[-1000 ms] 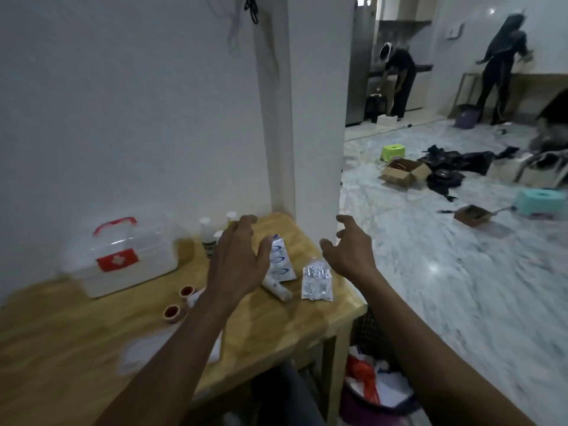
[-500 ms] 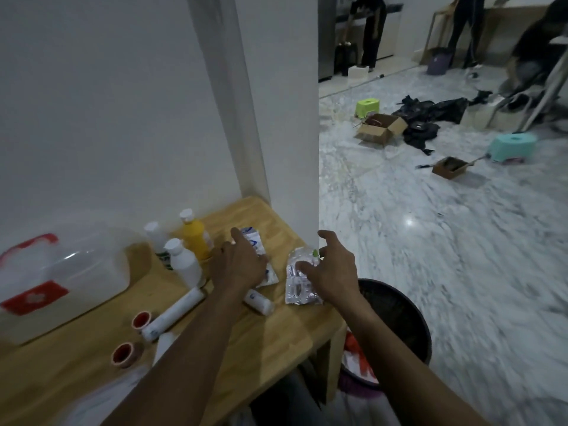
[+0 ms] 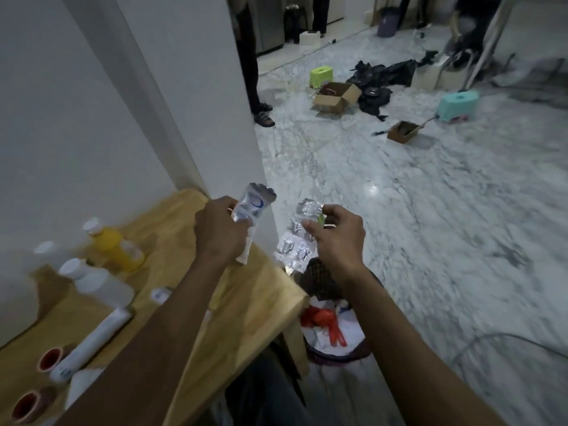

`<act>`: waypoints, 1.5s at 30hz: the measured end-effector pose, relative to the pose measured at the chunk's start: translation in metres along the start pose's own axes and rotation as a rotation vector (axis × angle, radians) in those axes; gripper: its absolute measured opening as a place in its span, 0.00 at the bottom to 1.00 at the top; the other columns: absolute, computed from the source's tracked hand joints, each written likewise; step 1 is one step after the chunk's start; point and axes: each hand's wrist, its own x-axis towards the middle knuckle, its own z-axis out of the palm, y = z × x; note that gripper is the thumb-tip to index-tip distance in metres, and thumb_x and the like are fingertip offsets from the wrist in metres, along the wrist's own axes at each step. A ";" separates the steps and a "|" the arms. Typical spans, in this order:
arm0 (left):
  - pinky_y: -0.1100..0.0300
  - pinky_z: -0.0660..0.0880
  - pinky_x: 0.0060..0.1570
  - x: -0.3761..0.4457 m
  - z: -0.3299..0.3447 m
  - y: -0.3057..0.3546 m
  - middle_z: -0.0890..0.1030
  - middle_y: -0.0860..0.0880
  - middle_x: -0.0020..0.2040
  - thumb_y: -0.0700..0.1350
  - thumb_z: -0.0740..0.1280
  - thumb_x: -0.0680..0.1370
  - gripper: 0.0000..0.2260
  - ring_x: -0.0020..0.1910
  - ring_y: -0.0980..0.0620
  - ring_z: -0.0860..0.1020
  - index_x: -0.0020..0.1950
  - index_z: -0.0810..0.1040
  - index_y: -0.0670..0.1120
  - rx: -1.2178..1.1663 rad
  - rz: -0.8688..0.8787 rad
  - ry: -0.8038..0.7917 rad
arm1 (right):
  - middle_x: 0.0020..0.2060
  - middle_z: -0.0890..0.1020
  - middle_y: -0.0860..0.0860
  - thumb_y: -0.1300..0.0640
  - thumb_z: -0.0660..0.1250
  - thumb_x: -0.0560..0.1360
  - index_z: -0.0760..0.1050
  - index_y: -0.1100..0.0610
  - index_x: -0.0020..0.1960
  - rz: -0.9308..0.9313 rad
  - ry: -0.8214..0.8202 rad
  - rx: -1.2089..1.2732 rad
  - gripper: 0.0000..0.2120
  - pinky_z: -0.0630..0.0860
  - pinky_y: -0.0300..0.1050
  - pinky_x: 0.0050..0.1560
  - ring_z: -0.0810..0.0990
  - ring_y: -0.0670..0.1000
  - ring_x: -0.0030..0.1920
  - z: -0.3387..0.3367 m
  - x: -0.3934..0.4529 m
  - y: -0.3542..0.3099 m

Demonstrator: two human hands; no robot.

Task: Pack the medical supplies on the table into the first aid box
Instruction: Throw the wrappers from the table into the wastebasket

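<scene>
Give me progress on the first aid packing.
Early: nothing visibly packed, and the box itself is not clearly in view. In hand: left hand holds a white sachet, right hand a foil blister pack, both lifted. Left on the table: yellow bottle, white bottle, tube, tape rolls.

Left hand (image 3: 219, 230): risen from the table (image 3: 246, 305), now gripping the white sachet (image 3: 252, 204) aloft.
Right hand (image 3: 336, 238): lifted, foil blister pack (image 3: 296, 245) pinched in its fingers (image 3: 309, 227), clear of the table.
</scene>
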 end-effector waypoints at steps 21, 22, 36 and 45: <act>0.53 0.72 0.40 -0.056 0.235 0.075 0.79 0.38 0.56 0.34 0.66 0.74 0.04 0.53 0.38 0.79 0.45 0.74 0.40 0.172 -0.232 -0.599 | 0.45 0.82 0.60 0.59 0.68 0.70 0.75 0.57 0.47 0.574 0.084 -0.256 0.06 0.68 0.40 0.32 0.78 0.56 0.45 -0.071 0.071 0.221; 0.52 0.73 0.41 -0.058 0.242 0.071 0.79 0.38 0.57 0.35 0.67 0.75 0.07 0.53 0.38 0.79 0.51 0.75 0.39 0.182 -0.244 -0.592 | 0.49 0.82 0.60 0.57 0.70 0.71 0.76 0.58 0.53 0.585 0.069 -0.270 0.12 0.70 0.41 0.35 0.79 0.56 0.47 -0.071 0.072 0.225; 0.52 0.75 0.42 -0.045 0.222 0.070 0.78 0.40 0.55 0.45 0.69 0.76 0.10 0.51 0.40 0.79 0.51 0.71 0.42 0.106 -0.225 -0.539 | 0.62 0.79 0.58 0.56 0.68 0.75 0.73 0.59 0.68 0.576 0.012 -0.269 0.22 0.73 0.45 0.60 0.77 0.58 0.62 -0.062 0.080 0.196; 0.57 0.68 0.46 -0.040 0.096 0.100 0.76 0.43 0.57 0.45 0.66 0.78 0.09 0.53 0.44 0.73 0.56 0.73 0.44 -0.024 -0.044 -0.389 | 0.45 0.81 0.49 0.56 0.68 0.75 0.77 0.55 0.62 0.268 -0.012 -0.091 0.16 0.73 0.38 0.36 0.78 0.44 0.38 -0.051 0.052 0.069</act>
